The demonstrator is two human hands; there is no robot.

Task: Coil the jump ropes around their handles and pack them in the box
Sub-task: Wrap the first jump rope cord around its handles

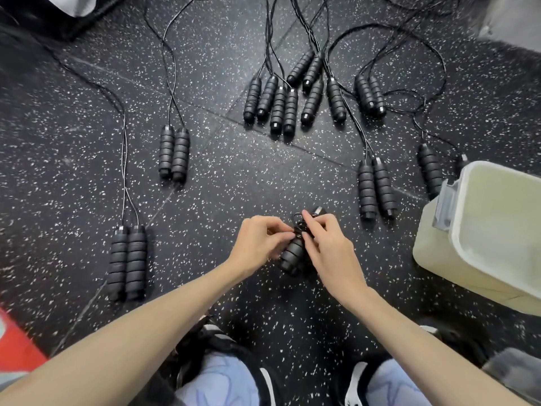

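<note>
Both hands pinching cord at one bundled handle pair (291, 254): left hand (257, 244), right hand (329, 247). Plastic box (456, 230) at 3 o'clock.

Between our hands (295, 244) sits one handle bundle (291, 256). Left of them lie two handle pairs (128, 262) on the floor (222, 177), one beyond the other; ahead, a cluster of handles (281, 104); to the right, the box (491, 230).

Black speckled rubber floor (87, 118)
</note>
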